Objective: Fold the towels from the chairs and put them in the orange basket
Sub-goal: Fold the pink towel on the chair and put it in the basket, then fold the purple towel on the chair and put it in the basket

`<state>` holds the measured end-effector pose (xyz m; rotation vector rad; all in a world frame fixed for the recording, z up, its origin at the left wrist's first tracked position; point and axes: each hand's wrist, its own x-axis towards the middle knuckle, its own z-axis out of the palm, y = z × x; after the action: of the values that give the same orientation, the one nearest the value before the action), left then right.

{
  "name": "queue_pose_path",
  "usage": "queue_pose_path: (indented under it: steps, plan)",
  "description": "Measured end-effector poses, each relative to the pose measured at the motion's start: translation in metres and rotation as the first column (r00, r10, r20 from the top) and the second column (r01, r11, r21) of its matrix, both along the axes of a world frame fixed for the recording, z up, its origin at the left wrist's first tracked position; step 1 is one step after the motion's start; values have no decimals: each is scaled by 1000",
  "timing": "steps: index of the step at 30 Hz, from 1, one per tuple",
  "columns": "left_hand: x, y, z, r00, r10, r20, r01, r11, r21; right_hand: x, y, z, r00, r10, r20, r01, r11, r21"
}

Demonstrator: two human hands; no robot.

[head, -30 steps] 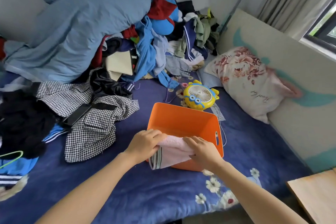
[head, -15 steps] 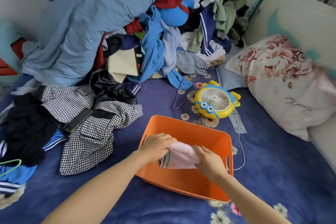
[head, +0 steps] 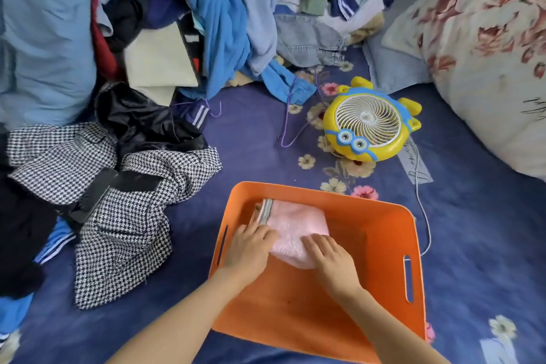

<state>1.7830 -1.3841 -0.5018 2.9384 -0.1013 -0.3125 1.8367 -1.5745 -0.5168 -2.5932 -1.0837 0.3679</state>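
Folded towel (head: 295,226) lies in the basket's (head: 413,233) 11 o'clock corner. Left hand (head: 251,250) and right hand (head: 332,261) rest flat on it, fingers straight, likely pressing it level to leave room.

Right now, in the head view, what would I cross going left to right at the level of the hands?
houndstooth jacket → left hand → pink towel → right hand → right wall of the orange basket
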Motion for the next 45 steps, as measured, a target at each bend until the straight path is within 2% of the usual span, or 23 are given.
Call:
queue_pose_path:
  steps: [2, 4, 5, 8, 11, 16, 21, 27, 30, 35, 39, 45]
  plan:
    - [-13, -3, -21, 981, 53, -189, -44, 998, 55, -7, 11, -25, 984, 46, -172, -76, 983, -169]
    - [-23, -6, -44, 896, 108, -431, -42, 986, 161, -20, 19, -52, 897, 22, -442, -209, 901, -380]
    - [-28, -8, -54, 828, 128, -545, -29, 982, 187, -27, 22, -64, 848, -8, -530, -264, 860, -436]
    - [-37, -13, -69, 709, 133, -693, -25, 986, 164, -40, 27, -84, 807, -89, -584, -244, 850, -467]
    - [-41, -10, -78, 666, 120, -736, -32, 991, 132, -40, 31, -93, 798, -104, -593, -239, 849, -471]
    - [-41, -6, -73, 671, 127, -731, -45, 990, 131, -34, 31, -89, 815, -115, -568, -219, 846, -486]
    - [-46, -8, -46, 742, 100, -663, -49, 994, 95, -31, 25, -63, 854, -128, -505, -171, 847, -503]
    - [-59, -7, 3, 804, 118, -582, -174, 984, -41, -43, 2, -4, 916, -181, -358, -15, 877, -481]
    - [-72, -10, 33, 845, 117, -522, -177, 982, -67, -57, -18, 34, 936, -204, -286, 54, 888, -457]
    - [-88, -11, 75, 895, 39, -445, -59, 998, -30, -84, -51, 96, 950, -279, -141, 201, 889, -411]
    - [-87, -15, 102, 945, -53, -324, 46, 999, -29, -115, -85, 142, 934, -356, 12, 335, 868, -367]
    - [-94, -61, 129, 969, -206, -133, 193, 975, -109, -179, -144, 172, 849, -517, 107, 520, 785, -337]
